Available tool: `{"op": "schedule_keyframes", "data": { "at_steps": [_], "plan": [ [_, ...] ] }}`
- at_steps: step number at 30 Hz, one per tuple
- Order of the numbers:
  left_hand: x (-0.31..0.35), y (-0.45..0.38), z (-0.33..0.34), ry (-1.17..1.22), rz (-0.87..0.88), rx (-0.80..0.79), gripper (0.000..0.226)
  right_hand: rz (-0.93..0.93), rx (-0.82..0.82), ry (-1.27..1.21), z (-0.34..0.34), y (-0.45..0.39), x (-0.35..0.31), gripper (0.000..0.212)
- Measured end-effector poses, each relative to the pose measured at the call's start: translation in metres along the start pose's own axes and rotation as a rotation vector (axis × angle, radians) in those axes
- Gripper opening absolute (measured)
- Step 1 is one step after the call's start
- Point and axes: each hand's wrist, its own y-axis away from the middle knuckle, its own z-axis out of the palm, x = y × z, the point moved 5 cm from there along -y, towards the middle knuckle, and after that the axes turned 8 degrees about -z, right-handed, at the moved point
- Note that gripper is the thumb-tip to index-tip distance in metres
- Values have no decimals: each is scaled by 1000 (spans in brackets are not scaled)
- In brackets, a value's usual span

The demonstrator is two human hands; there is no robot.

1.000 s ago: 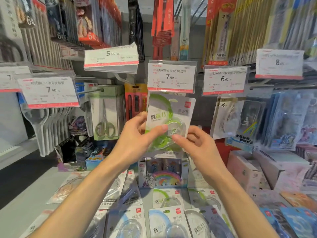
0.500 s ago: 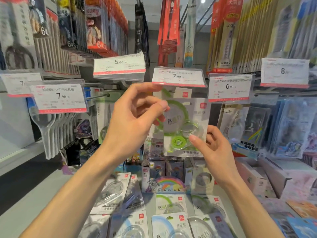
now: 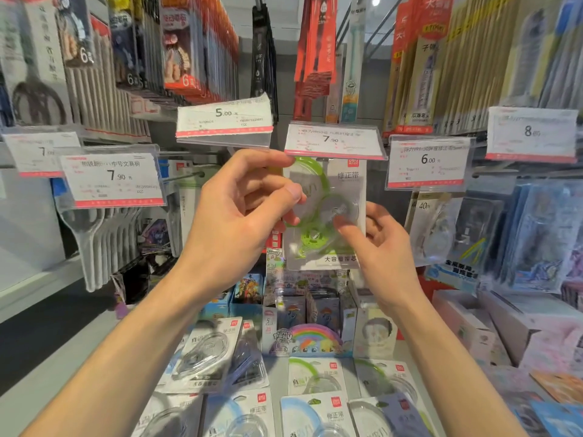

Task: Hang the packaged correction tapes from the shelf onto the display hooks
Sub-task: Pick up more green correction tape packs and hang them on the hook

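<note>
Green correction tape pack (image 3: 328, 212) has risen to just under the 7.90 price tag (image 3: 332, 141). Left hand (image 3: 243, 212) and right hand (image 3: 378, 244) both pinch it; hook hidden, likely threading next.

Hanging scissors packs (image 3: 186, 197), rainbow box (image 3: 310, 340)

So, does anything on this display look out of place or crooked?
Yes. The white 5.00 price tag sits tilted, unlike its neighbours. Loose packaged correction tapes lie scattered and overlapping on the grey shelf instead of hanging.
</note>
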Motion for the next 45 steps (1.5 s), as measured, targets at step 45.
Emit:
{"op": "schedule_keyframes", "data": {
  "at_steps": [45],
  "plan": [
    [-152, -60, -4, -218, -335, 69, 39, 263, -6, 154, 6, -14, 56, 62]
  ]
}}
